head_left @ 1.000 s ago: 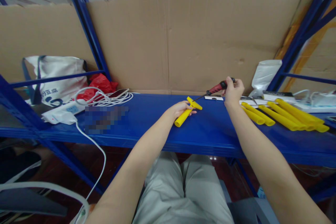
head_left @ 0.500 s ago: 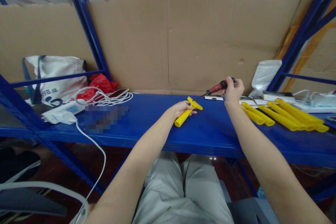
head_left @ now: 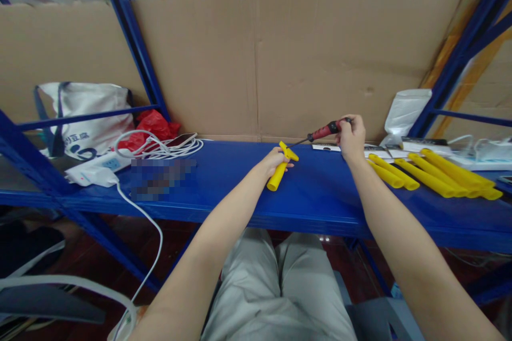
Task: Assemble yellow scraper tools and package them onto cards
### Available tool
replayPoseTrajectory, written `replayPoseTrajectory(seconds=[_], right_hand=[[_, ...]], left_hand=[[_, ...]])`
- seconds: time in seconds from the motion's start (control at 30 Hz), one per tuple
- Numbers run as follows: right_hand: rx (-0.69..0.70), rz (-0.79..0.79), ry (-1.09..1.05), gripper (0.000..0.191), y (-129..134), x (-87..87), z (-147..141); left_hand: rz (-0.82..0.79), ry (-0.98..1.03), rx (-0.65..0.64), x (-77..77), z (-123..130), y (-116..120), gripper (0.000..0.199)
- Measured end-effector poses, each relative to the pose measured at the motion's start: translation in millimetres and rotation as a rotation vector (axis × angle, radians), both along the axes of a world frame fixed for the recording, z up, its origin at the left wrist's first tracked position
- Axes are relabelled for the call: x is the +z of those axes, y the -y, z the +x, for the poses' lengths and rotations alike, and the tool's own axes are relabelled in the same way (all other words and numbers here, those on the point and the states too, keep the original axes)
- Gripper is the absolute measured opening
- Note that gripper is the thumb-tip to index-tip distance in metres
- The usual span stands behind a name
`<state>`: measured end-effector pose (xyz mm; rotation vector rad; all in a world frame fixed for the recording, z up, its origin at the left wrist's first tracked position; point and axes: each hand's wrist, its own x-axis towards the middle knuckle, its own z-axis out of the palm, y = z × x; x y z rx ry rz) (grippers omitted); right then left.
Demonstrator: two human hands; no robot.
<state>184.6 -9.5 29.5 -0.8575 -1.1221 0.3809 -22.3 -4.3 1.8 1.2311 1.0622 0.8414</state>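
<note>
My left hand (head_left: 276, 161) is wrapped round a yellow T-shaped plastic piece (head_left: 277, 178), a tube with a crossbar at its far end. It holds the piece low over the blue shelf. In my right hand (head_left: 352, 136) is a screwdriver (head_left: 324, 131) with a red and black handle, gripped near the handle's end. The screwdriver slants down to the left, and its tip meets the T-shaped piece near the crossbar. The exact contact spot is too small to make out.
Several yellow tubes (head_left: 438, 177) lie on the blue shelf (head_left: 320, 192) at the right, near small boxes (head_left: 424, 145). A power strip (head_left: 92, 170), white cables (head_left: 176, 150), a red plastic bag (head_left: 156, 127) and a cloth bag (head_left: 96, 117) stand left. Cardboard (head_left: 320, 58) closes the back.
The yellow T-shaped piece has turned a little, its crossbar end shifting left. My right hand and the screwdriver have moved slightly left, and the screwdriver lies at a flatter slant.
</note>
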Motion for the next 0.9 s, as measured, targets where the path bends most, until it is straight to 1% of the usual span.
replayPoseTrajectory(seconds=[0.07,0.1,0.23,0.37,0.43,0.53,0.6,0.8,0.9], right_hand=[[-0.056,0.05,-0.001,0.019,1.0,0.7,-3.5],[-0.06,0.059,-0.006,0.019,1.2,1.2,-5.3],[0.037,-0.004,-0.067,0.022,2.4,3.0,-10.9],[0.168,-0.142,-0.11,0.029,4.9,4.2,-12.6],[0.237,-0.191,-0.136,0.031,5.5,4.4,-12.7],[0.31,-0.217,-0.156,0.034,4.9,4.1,-13.1],[0.309,-0.222,-0.15,0.037,4.3,3.6,-13.7],[0.239,-0.204,-0.166,0.043,3.6,1.4,-13.4],[0.234,-0.222,-0.199,0.042,1.4,-0.3,-12.1]], left_hand=[[0.033,-0.05,0.077,0.8,0.4,-0.6,0.057],[0.049,-0.069,0.111,1.1,0.5,-1.0,0.058],[0.111,-0.096,0.207,1.6,-0.7,-3.3,0.058],[0.16,-0.09,0.282,0.9,-4.0,-6.0,0.054],[0.17,-0.082,0.303,0.3,-5.5,-7.7,0.053],[0.173,-0.08,0.325,-0.7,-6.8,-10.0,0.053],[0.169,-0.086,0.329,-1.4,-7.0,-11.1,0.053],[0.151,-0.113,0.312,-4.3,-6.6,-13.6,0.053],[0.143,-0.11,0.298,-6.1,-6.5,-16.0,0.05]])
